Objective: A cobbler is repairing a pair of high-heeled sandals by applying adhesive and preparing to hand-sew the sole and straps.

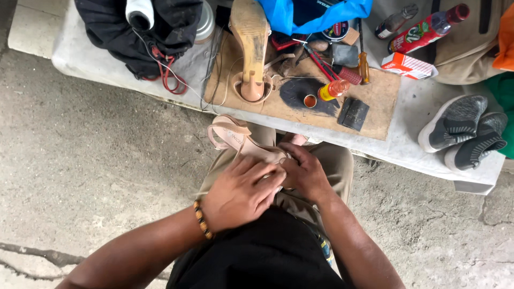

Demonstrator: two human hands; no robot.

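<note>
A pale pink strappy sandal lies across my lap, its heel strap loop sticking out to the upper left. My left hand, with a beaded bracelet at the wrist, presses down over the sandal's front part. My right hand grips the same end from the right, fingers curled against the left hand. The toe end is hidden under both hands. A matching sandal lies sole-up on the brown board ahead of me.
On the board are a small orange glue bottle, its cap, a dark block, screwdrivers. A black bag, blue plastic bag, red drink bottle, small carton and grey sneakers sit on the concrete ledge.
</note>
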